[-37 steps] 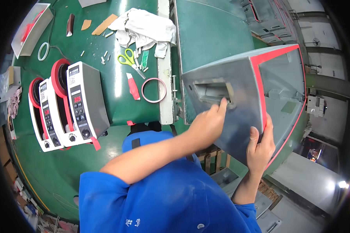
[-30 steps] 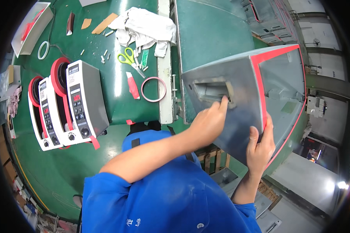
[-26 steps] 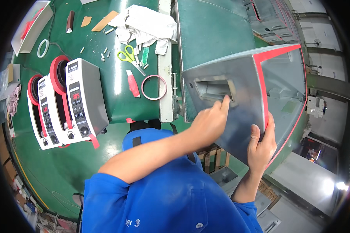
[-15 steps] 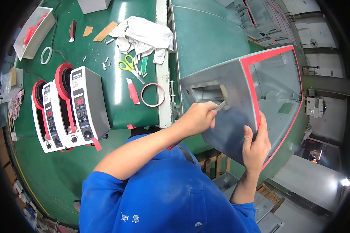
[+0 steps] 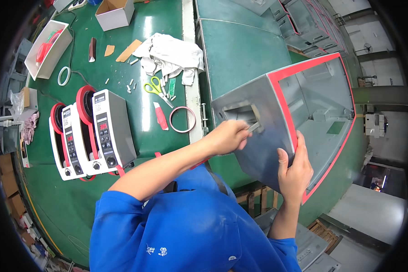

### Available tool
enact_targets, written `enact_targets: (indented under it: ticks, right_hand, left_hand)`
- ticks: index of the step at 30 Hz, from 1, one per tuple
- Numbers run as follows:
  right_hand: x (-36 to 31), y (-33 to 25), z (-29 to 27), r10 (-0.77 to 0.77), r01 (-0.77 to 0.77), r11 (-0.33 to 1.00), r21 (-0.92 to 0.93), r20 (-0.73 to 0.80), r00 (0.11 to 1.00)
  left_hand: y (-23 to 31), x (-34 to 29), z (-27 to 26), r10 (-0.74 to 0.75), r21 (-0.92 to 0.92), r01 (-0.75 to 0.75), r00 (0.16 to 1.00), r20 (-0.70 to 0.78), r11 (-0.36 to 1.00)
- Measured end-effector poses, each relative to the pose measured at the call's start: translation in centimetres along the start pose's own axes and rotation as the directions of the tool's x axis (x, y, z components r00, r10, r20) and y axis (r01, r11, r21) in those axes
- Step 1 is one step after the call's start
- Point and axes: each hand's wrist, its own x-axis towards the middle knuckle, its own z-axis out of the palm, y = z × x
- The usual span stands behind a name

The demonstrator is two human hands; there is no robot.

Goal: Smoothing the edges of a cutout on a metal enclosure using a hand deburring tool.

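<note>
A grey metal housing (image 5: pixel 259 152) stands tilted at the right, its large open side edged with red tape (image 5: pixel 282 97). My left hand (image 5: pixel 231 136) is closed in a pinch on a small pale stick (image 5: pixel 254 127). The stick's tip is at the edge of a rectangular cut-out (image 5: pixel 244 114) in the housing's side wall. What the stick is made of cannot be made out. My right hand (image 5: pixel 295 176) grips the housing by its taped edge, fingers over the rim and thumb against the side wall.
Two tape dispensers (image 5: pixel 115 136) stand on the green table at left. Nearby lie green scissors (image 5: pixel 155 86), a red-handled cutter (image 5: pixel 160 117), a tape ring (image 5: pixel 182 119), a white cloth (image 5: pixel 170 52) and several small white pieces. A white bin (image 5: pixel 54 52) is farther left.
The view has shifted, so the table things appear farther right and lower. My left hand has moved slightly along the cut-out's edge with the stick. My right hand keeps its hold.
</note>
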Motion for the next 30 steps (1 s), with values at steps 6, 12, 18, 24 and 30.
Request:
enact_targets:
  ticks: [6,12,18,24,30]
  right_hand:
    - [0.1,-0.1,0.1,-0.026,0.026,1.0,-0.008,-0.026,0.999]
    - [0.1,0.2,0.2,-0.033,0.032,0.999,-0.034,-0.02,0.999]
    - [0.1,0.4,0.2,-0.043,0.042,0.999,-0.032,-0.034,0.998]
    - [0.0,0.5,0.2,-0.043,0.042,0.999,-0.01,-0.043,0.998]
    - [0.0,0.7,0.3,-0.056,0.055,0.998,-0.02,-0.048,0.997]
  left_hand:
    - [0.4,0.9,0.6,-0.01,-0.032,0.011,1.0,0.017,0.999]
    - [1.3,0.3,0.3,-0.166,-0.164,0.176,0.984,0.068,0.971]
    - [1.4,-1.0,0.3,-0.228,-0.222,0.24,0.971,0.078,0.945]
    - [1.7,-0.8,0.4,-0.22,-0.238,0.23,0.973,0.071,0.944]
    - [2.0,0.1,0.5,-0.201,-0.209,0.212,0.977,0.071,0.955]
